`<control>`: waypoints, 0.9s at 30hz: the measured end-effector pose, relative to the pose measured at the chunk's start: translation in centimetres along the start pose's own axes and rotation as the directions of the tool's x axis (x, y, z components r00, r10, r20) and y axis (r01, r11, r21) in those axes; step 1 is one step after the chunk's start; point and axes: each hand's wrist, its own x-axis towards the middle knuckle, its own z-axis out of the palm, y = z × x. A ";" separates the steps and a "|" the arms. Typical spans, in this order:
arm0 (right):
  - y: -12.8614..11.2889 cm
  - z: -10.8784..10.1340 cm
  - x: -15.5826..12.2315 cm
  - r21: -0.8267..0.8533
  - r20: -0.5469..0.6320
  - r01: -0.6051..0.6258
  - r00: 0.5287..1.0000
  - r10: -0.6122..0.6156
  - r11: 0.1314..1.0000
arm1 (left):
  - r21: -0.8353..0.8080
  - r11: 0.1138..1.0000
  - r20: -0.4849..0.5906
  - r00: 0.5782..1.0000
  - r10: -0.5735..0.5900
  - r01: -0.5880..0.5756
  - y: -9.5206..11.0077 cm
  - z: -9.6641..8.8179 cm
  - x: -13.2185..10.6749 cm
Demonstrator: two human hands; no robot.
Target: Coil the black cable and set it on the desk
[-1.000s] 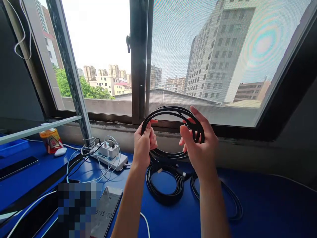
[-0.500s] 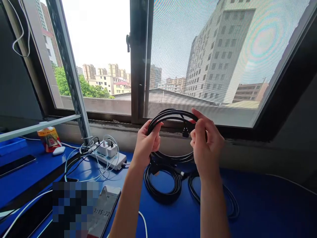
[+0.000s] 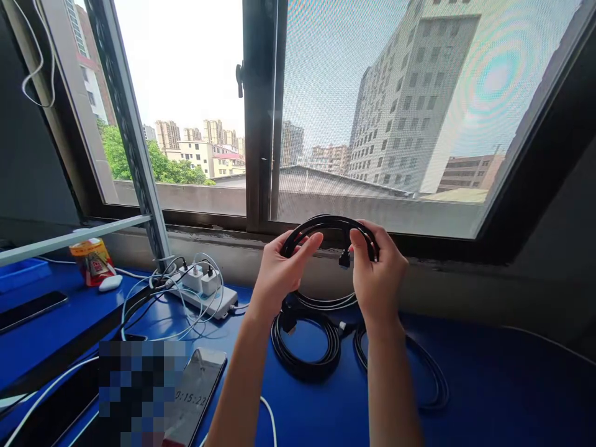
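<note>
A coiled black cable (image 3: 326,222) is held up in front of the window sill, its loops running between both hands. My left hand (image 3: 284,267) closes round the left side of the coil, thumb lying along it. On the opposite side my right hand (image 3: 379,270) grips the loops, with the thumb raised. A black connector (image 3: 344,259) hangs down inside the coil near my right hand. Another black plug (image 3: 288,320) dangles below my left hand. Under the hands, a second coiled black cable (image 3: 307,370) lies on the blue table, with a third coil (image 3: 437,379) partly behind my right forearm.
A white power strip (image 3: 226,303) with chargers and tangled cords stands left of my left arm. A phone showing a timer (image 3: 200,388) lies nearer. Farther left are an orange-lidded container (image 3: 93,261), a dark phone (image 3: 32,311) and a metal shelf post (image 3: 135,136).
My right hand has moved left and slightly down, bringing the hands closer together. The held coil has lowered a little, and my right thumb has shifted.
</note>
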 end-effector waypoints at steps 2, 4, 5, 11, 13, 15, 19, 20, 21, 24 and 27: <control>0.1 0.0 0.0 0.004 0.037 -0.018 0.999 0.017 1.000 | 0.036 0.999 -0.026 0.999 -0.018 0.019 0.0 0.0 0.0; 0.0 -0.1 0.1 0.000 0.071 -0.019 0.997 0.019 1.000 | 0.069 0.997 -0.068 0.997 -0.040 0.044 0.0 -0.1 0.0; -0.1 -0.2 0.1 -0.004 0.088 -0.017 0.996 0.017 1.000 | 0.082 0.995 -0.079 0.995 -0.052 0.059 0.0 -0.2 0.1; -0.9 -0.2 0.0 0.050 0.162 0.053 0.985 -0.060 0.997 | 0.051 0.969 0.066 0.967 -0.245 0.242 0.5 -1.5 0.4; -1.1 -0.2 0.0 0.086 0.183 0.085 0.978 -0.100 0.993 | 0.027 0.968 0.088 0.964 -0.252 0.250 0.6 -1.9 0.4; -1.2 -0.3 0.0 0.101 0.204 0.117 0.969 -0.136 0.988 | 0.012 0.976 0.086 0.973 -0.216 0.216 0.6 -2.2 0.4; -1.1 -0.2 -0.1 0.058 0.201 0.154 0.966 -0.163 0.986 | -0.025 0.981 0.130 0.973 -0.189 0.194 0.6 -2.3 0.4; -1.1 -0.1 -0.1 0.033 0.191 0.160 0.968 -0.163 0.987 | -0.032 0.980 0.136 0.972 -0.191 0.197 0.6 -2.2 0.4; -1.0 0.0 -0.1 0.003 0.180 0.166 0.970 -0.164 0.986 | -0.034 0.980 0.127 0.973 -0.191 0.197 0.6 -2.0 0.3; -1.0 0.2 -0.3 -0.089 0.162 0.186 0.972 -0.170 0.978 | 0.007 0.989 -0.007 0.989 -0.146 0.146 0.6 -1.4 0.3; -1.3 0.2 -0.4 -0.113 0.136 0.208 0.972 -0.193 0.971 | 0.123 0.992 -0.121 0.993 -0.005 0.020 0.4 -1.0 0.3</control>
